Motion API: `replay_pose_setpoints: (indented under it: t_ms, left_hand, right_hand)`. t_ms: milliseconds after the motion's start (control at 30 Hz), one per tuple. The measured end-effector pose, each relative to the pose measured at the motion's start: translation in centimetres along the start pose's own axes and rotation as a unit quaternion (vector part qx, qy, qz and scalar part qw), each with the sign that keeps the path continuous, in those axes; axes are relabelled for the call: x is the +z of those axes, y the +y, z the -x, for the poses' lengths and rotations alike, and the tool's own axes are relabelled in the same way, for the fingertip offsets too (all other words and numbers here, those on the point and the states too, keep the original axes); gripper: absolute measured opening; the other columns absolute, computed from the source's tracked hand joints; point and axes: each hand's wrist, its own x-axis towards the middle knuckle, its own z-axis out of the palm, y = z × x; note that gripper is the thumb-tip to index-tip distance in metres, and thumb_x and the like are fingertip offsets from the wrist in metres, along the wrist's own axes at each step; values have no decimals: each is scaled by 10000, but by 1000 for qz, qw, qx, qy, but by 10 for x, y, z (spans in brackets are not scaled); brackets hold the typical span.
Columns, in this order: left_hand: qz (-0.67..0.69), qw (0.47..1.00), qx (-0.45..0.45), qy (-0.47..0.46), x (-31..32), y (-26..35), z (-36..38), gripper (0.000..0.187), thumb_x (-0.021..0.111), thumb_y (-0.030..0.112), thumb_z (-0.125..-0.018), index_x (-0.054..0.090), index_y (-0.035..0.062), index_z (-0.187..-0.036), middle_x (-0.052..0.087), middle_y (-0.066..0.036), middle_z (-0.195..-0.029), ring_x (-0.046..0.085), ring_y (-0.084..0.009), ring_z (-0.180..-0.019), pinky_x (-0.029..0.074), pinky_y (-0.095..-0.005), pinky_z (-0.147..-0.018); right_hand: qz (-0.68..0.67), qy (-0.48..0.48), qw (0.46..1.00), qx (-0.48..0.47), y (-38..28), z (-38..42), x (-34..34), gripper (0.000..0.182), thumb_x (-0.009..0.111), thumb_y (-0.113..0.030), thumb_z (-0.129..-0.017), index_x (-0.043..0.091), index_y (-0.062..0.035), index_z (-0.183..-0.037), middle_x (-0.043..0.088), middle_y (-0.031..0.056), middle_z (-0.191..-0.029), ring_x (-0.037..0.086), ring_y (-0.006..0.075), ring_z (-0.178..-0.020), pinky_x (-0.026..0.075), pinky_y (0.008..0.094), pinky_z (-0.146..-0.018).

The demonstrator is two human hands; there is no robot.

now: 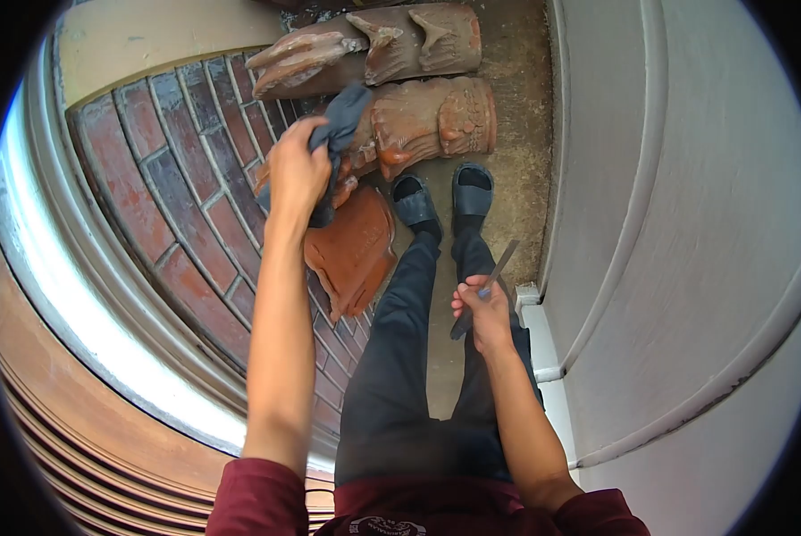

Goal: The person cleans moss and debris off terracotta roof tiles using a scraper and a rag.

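Note:
Bunched in my left hand [297, 170] is a dark grey cloth [342, 121], held over the left end of a carved clay piece [409, 125]. My right hand [485, 313] grips a thin dark tool [502, 266] in front of my right leg, its blade pointing up and its handle below the fingers. Behind the carved piece lies a second clay piece [418, 45] with raised ridges. A flat orange clay slab [356, 250] rests on the bricks below the cloth. The cloth and hand hide part of the nearer carved piece.
Brick paving [181, 196] curves along the left, beside a bright metallic edge [105, 330]. A pale wall [686, 223] rises on the right. My slippered feet stand on the concrete floor [516, 179], close to the carved pieces.

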Motion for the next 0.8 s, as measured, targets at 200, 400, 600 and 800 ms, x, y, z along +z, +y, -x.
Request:
replay_pose_setpoints:
  t_ms: [200, 400, 600, 800]
  left_hand:
    - [-209, 921, -38, -326, 95, -61, -60, 339, 637, 109, -783, 668, -14, -1098, 632, -253, -1178, 595, -405, -1125, 480, -431, -967]
    - [-282, 848, 3, -449, 86, -35, -60, 336, 611, 184, -771, 711, 12, -1042, 648, -263, -1136, 620, -392, -1095, 497, -452, -943]
    - [-320, 874, 0, -365, 77, -12, -41, 313, 579, 163, -810, 709, -8, -1038, 667, -240, -1112, 652, -343, -1062, 512, -414, -919]
    - [-233, 859, 38, -455, 54, -10, -38, 292, 620, 144, -784, 730, 114, -1053, 677, -209, -1106, 654, -340, -1040, 512, -424, -915]
  right_hand:
    - [-7, 18, 1000, 7, 9, -14, -7, 237, 649, -15, -891, 505, -24, -1079, 612, 99, -843, 619, 164, -677, 516, 281, -589]
    - [-38, 21, 999, 11, 18, -13, -9, 229, 671, -33, -882, 515, -38, -1050, 633, 80, -841, 618, 130, -679, 495, 264, -581]
    - [-35, 13, 999, 12, 4, -13, 5, 221, 652, -30, -893, 515, -38, -1067, 627, 90, -845, 619, 151, -685, 508, 276, -592]
    - [-45, 2, 999, 14, -3, -1, 12, 215, 657, -31, -891, 515, -38, -1053, 626, 90, -831, 617, 148, -676, 508, 276, -583]
